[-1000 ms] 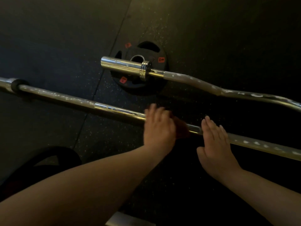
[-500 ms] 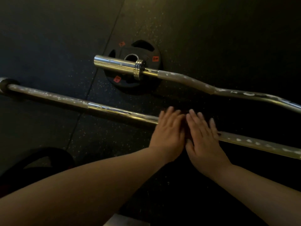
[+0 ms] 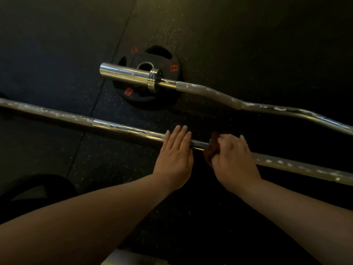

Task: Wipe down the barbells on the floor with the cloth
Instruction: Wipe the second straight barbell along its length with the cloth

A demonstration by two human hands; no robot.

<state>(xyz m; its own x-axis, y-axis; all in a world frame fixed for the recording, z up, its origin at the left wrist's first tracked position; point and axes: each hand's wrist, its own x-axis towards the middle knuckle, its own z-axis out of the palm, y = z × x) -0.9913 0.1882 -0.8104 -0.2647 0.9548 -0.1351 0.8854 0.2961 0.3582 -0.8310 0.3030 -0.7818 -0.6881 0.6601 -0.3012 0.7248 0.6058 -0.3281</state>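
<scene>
two barbells lie on the dark rubber floor (image 3: 248, 35). the straight barbell (image 3: 122, 129) is the near one, and the bent barbell (image 3: 219, 94) lies behind it, with one end over a black weight plate (image 3: 137, 102). the left hand (image 3: 175, 155) rests flat on the straight barbell, its fingers (image 3: 181, 135) straight and close together. just beside it, the right hand (image 3: 234, 159) has its fingers (image 3: 228, 141) curled around a dark reddish cloth (image 3: 210, 150), which is pressed on the same barbell. i think the steel is heavy, stiff and smooth, so it may roll under a push; the flat hand should keep it steady. the cloth looks soft and light, and is best wrapped around the barbell and gripped firmly. white spots show on both barbells.
</scene>
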